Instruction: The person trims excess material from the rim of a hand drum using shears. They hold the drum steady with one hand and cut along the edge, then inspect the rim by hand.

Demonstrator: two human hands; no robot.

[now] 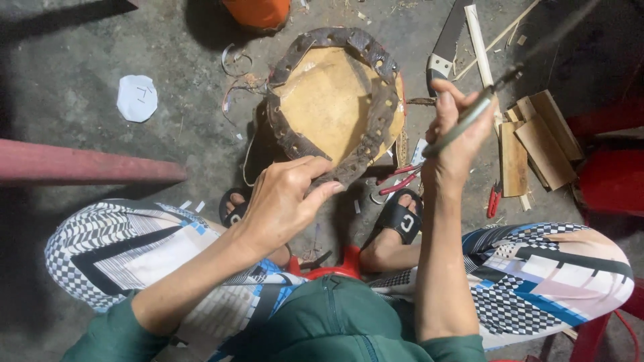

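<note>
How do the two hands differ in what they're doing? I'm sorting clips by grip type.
The left hand pinches the dark punched strip at the near rim of the round tan piece, fingers bent low over it; the right hand is raised higher and closes around a thin metal tool that slants up to the right. The left hand touches the workpiece; the right hand does not. Both are bare.
</note>
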